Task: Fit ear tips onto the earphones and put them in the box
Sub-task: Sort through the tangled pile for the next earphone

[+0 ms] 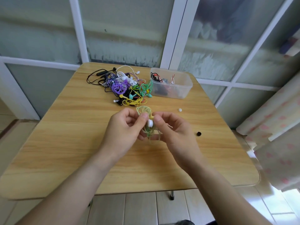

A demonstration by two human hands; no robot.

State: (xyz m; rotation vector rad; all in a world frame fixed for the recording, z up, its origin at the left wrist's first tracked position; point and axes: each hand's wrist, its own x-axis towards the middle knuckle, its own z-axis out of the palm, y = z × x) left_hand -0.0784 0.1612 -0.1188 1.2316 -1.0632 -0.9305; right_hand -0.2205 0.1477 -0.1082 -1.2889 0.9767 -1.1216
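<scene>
Both hands pinch a pale yellow-green earphone (150, 118) above the table (68, 127): left hand (125, 127) fingertips on its white ear tip (150, 122), right hand (172, 127) gripping the bud, cord looped beneath the fingers.

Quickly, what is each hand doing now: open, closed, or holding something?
Left hand: closed, pinching the white ear tip.
Right hand: closed, holding the yellow earphone and its coiled cable.

Head view: high, forward-down, near hands, over table (65, 143).
</scene>
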